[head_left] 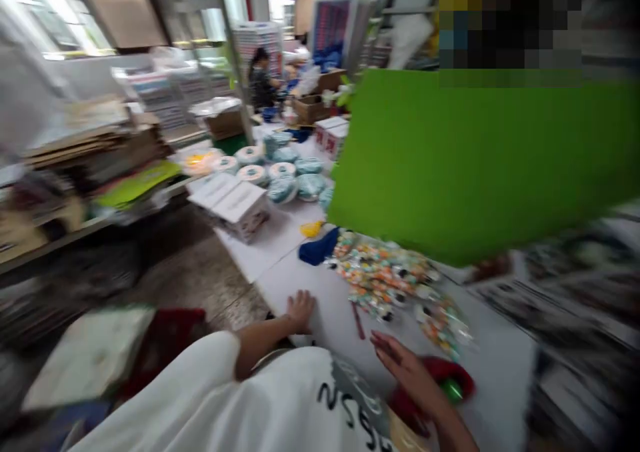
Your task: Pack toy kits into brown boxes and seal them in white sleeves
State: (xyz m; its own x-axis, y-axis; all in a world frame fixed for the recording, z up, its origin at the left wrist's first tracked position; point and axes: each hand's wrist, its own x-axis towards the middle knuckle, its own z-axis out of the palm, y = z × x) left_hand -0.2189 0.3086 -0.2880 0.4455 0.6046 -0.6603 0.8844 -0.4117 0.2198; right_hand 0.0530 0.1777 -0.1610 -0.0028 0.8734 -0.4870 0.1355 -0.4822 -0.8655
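My left hand (301, 307) rests on the near edge of the white table (500, 365), fingers spread flat and holding nothing. My right hand (406, 367) hovers low over the table with fingers stretched out, empty. Between the hands lies a thin red stick (359, 322). Just beyond them is a heap of small colourful wrapped pieces (395, 282). Under my right wrist lies a red object with a green part (453, 387). A big green sheet (475, 165) stands tilted above the table's right side.
A blue cloth (317, 249) and a yellow bit (311, 228) lie past the heap. Further along the table are white boxes (235, 202) and several round teal tins (283, 172). Another person (260, 79) works at the back. Stacked cardboard shelves (90, 152) line the left.
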